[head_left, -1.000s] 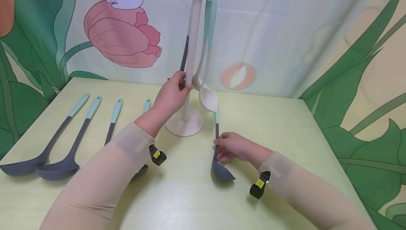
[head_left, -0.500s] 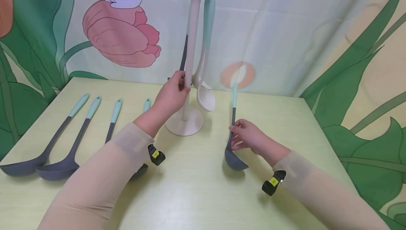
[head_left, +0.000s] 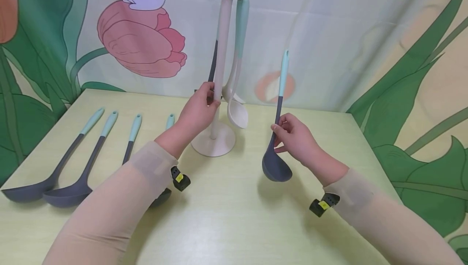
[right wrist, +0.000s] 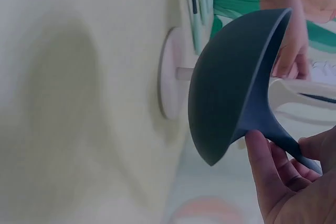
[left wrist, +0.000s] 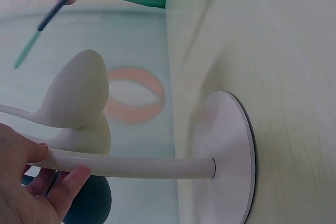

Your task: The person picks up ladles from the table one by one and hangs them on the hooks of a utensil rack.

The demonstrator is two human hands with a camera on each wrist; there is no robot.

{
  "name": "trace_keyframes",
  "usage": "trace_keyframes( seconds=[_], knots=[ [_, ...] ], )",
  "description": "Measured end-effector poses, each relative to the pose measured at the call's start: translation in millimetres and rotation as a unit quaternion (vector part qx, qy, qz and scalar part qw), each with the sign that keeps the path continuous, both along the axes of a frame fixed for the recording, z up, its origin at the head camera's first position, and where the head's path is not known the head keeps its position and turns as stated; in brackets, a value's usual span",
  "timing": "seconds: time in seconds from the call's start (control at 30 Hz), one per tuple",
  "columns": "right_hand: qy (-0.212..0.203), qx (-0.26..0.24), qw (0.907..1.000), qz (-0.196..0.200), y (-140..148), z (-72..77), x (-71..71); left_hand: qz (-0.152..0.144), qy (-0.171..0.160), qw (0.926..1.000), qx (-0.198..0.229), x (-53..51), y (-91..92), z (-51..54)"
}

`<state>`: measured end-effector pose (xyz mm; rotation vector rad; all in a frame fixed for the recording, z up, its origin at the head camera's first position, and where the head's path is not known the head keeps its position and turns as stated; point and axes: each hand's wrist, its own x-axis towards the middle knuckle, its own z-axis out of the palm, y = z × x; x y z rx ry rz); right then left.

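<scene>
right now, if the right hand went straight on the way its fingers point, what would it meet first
Probably the front white ladle hanging on the stand, to the left of the right hand. Depth is unclear, so the hand and its dark ladle might pass in front.

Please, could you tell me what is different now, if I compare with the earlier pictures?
The right hand has carried the dark ladle up and to the right, away from the utensil stand; it is now clear of the table. Nothing was newly gripped or released. The left hand stays on the stand's pole, and the other ladles lie unchanged.
</scene>
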<state>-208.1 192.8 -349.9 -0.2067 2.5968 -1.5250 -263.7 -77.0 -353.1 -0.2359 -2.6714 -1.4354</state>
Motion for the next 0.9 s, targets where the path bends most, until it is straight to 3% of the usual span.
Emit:
trace_keyframes(
  seconds=[0.47,0.9],
  knots=[
    [0.102,0.015,0.9944,0.021,-24,44.3,10.3,-0.005,0.004,1.0000,0.003,1.0,3.4,-0.4],
    [0.135,0.037,0.9893,0.041,-43,69.6,17.4,-0.007,0.005,1.0000,0.001,1.0,6.2,0.8]
  ],
)
